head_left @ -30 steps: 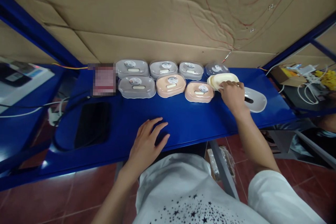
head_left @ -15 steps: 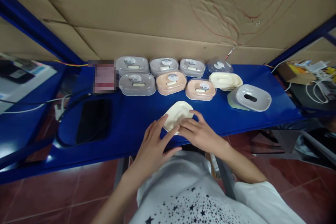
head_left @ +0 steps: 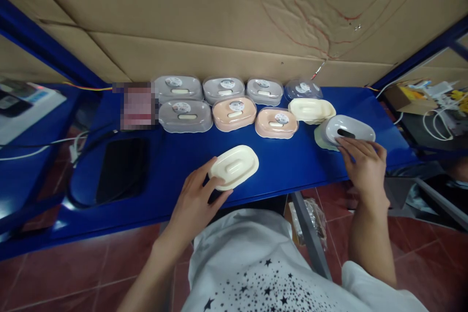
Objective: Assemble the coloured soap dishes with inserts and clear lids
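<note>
A cream oval plastic tray (head_left: 239, 163) with a raised bar in its middle lies at the front of the blue table. My left hand (head_left: 199, 190) grips its left end, thumb on the near side and fingers at the far edge. Off to the right, my right hand (head_left: 361, 161) reaches over the near rim of a grey oval cover (head_left: 349, 124) with a dark slot. Its fingers are closed on the cover beside the slot; the fingertips are partly hidden. That cover rests on a pale green piece (head_left: 321, 139) below it.
Behind stand several grey boxes (head_left: 185, 117) and peach boxes (head_left: 234, 113) with clear lids and round stickers. Stacked cream trays (head_left: 310, 109) and a clear lid (head_left: 302, 90) sit near the right stack. A black flat device (head_left: 122, 168) with cables lies left. Cardboard (head_left: 183, 19) lines the back.
My right hand has left the cream tray and moved right to the grey cover. The cream tray now shows a raised bar and sits slightly further left in my left hand.
</note>
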`<state>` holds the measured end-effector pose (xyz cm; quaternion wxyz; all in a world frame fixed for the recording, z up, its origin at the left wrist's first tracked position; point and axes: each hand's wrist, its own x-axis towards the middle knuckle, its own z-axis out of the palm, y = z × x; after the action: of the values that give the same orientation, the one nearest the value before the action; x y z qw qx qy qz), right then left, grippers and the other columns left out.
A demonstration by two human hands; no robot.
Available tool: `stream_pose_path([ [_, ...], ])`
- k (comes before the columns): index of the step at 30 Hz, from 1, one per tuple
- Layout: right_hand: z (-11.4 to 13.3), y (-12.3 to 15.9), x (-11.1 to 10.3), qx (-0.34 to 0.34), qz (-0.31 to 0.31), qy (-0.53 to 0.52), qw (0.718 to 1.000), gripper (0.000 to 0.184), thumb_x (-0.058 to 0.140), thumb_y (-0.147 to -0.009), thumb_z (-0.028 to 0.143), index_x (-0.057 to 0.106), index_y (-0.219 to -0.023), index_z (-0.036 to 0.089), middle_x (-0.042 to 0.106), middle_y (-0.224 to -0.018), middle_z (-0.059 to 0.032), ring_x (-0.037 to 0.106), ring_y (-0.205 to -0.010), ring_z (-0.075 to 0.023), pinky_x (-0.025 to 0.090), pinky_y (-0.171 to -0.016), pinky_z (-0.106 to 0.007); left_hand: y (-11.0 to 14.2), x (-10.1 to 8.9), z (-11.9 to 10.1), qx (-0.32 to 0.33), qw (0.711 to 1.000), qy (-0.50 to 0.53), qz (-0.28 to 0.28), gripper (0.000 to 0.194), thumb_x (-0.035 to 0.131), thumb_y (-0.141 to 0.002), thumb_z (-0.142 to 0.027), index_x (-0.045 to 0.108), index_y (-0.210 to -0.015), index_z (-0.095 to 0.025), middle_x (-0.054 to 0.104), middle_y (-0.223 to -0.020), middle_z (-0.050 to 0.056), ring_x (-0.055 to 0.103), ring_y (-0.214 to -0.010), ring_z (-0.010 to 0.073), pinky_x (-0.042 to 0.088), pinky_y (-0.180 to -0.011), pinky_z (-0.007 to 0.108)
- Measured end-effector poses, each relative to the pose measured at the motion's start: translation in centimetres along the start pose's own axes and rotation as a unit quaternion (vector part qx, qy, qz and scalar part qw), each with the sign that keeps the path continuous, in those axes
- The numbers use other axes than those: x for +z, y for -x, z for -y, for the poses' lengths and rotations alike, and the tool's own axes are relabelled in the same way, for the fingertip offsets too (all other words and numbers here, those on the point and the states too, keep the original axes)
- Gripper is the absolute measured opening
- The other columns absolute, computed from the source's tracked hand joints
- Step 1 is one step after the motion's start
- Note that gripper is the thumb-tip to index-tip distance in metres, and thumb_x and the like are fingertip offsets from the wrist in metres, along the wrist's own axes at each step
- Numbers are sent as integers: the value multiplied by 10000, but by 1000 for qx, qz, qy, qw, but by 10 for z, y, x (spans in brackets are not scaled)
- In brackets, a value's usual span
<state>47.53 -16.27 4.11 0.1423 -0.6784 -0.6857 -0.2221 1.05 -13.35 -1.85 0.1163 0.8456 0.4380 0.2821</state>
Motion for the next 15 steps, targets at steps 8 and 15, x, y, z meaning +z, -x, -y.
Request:
stream_pose_path([
  [8,71,7,-10,-61,-174,-63,981,342,648,-1022,164,725,-1327,299,827,-1164,-42,788,-1018,-270,491,-957,-468,-3,-1,-3,-60,989,113,70,664,717,-1013,-320,389,-1591,-325,393,-1730,125,456,-1572,306,466,-1257,548],
  [15,185,17,9,-280,35,-272,920,426,589,-1053,114,668,-1403,346,781,-1319,40,727,-1182,-176,455,-1095,-431,-3,4,0,-56,983,159,72,922,749,-999,-331,171,-1716,-376,332,-1764,126,375,-1623,299,396,-1308,522],
])
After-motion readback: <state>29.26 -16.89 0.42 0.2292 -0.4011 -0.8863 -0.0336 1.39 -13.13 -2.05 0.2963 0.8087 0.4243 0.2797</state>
